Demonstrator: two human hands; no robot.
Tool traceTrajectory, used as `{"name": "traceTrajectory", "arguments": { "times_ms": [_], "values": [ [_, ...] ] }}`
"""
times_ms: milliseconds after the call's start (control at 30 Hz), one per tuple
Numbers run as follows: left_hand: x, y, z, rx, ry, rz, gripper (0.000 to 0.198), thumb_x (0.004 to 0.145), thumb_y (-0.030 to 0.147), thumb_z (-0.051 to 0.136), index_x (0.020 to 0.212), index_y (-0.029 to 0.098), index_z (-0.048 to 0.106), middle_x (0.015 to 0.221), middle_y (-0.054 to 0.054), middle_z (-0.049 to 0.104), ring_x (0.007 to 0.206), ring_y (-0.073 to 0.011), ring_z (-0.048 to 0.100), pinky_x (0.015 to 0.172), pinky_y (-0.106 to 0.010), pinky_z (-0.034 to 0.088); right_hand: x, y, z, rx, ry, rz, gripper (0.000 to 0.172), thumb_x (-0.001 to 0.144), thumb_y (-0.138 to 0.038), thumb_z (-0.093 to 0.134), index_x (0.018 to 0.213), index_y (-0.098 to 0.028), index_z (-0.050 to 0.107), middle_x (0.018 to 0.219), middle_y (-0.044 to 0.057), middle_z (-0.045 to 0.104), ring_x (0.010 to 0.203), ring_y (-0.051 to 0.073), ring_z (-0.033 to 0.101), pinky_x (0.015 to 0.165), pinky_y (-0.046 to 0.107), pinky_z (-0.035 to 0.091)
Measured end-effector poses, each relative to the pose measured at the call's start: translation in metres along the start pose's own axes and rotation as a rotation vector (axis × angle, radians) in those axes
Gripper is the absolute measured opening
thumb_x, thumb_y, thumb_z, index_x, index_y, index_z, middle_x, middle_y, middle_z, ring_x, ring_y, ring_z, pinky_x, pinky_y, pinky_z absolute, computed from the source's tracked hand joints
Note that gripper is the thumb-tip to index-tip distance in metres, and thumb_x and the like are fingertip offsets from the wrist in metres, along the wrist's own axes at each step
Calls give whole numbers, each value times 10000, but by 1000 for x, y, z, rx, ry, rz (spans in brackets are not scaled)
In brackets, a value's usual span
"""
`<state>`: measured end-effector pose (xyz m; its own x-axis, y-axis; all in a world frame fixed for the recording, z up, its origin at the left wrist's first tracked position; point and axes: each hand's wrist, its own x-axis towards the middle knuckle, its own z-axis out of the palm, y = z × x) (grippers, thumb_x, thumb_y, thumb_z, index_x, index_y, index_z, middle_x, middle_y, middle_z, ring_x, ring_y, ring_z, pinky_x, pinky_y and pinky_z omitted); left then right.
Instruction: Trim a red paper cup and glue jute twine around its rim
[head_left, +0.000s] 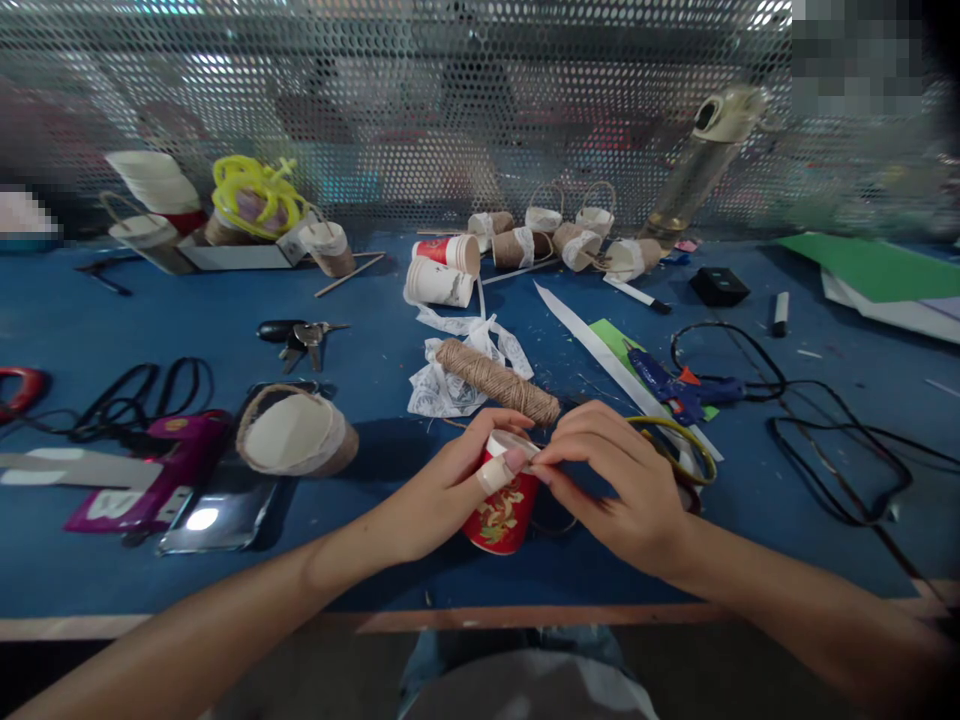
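Note:
A red paper cup (498, 522) with a gold pattern is held near the table's front edge. My left hand (457, 482) is closed around its rim, the bandaged thumb pressed on the near side. My right hand (619, 485) pinches at the cup's rim beside that thumb; what lies between its fingertips is too small to make out, perhaps the end of a strand. Just behind the cup lies a roll of brown twine (495, 380), resting partly on crumpled white lace ribbon (439, 385).
A blue glue gun (675, 385) with a black cord lies right; a purple glue gun (161, 460), phone (221, 510) and twine-wrapped cup (296, 435) are left. Keys (307, 340) sit farther back. Several small baskets (577, 245) and a tall bottle (694, 165) stand by the mesh.

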<state>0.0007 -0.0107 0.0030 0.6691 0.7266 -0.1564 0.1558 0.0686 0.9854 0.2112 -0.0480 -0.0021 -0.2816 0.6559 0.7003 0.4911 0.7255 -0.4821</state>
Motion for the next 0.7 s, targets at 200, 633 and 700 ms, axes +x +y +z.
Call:
{"name": "traceTrajectory", "arguments": {
  "times_ms": [200, 633, 700],
  "values": [
    [1, 1, 1, 68, 12, 4, 453, 1042, 605, 502, 1313, 242, 518, 1219, -70, 671, 1149, -273, 636, 1018, -418, 483, -3, 2, -2, -162, -66, -76, 78, 1010, -140, 626, 948, -184, 644, 865, 75, 724, 831, 213, 634, 771, 389, 568],
    [-1, -2, 3, 96, -4, 49, 425, 1070, 576, 462, 1342, 250, 486, 1237, -61, 677, 1165, -254, 630, 1039, -406, 477, -5, -1, -1, -374, -57, -166, 74, 1000, -153, 619, 952, -207, 638, 855, 60, 744, 837, 216, 680, 749, 378, 543],
    [-1, -1, 3, 66, 1, 35, 411, 1069, 567, 473, 1334, 254, 492, 1220, -54, 679, 1156, -250, 635, 1036, -402, 480, -5, 0, -1, -325, -41, -146, 82, 996, -154, 639, 941, -214, 640, 838, 48, 743, 818, 211, 681, 735, 374, 541]
  ]
}}
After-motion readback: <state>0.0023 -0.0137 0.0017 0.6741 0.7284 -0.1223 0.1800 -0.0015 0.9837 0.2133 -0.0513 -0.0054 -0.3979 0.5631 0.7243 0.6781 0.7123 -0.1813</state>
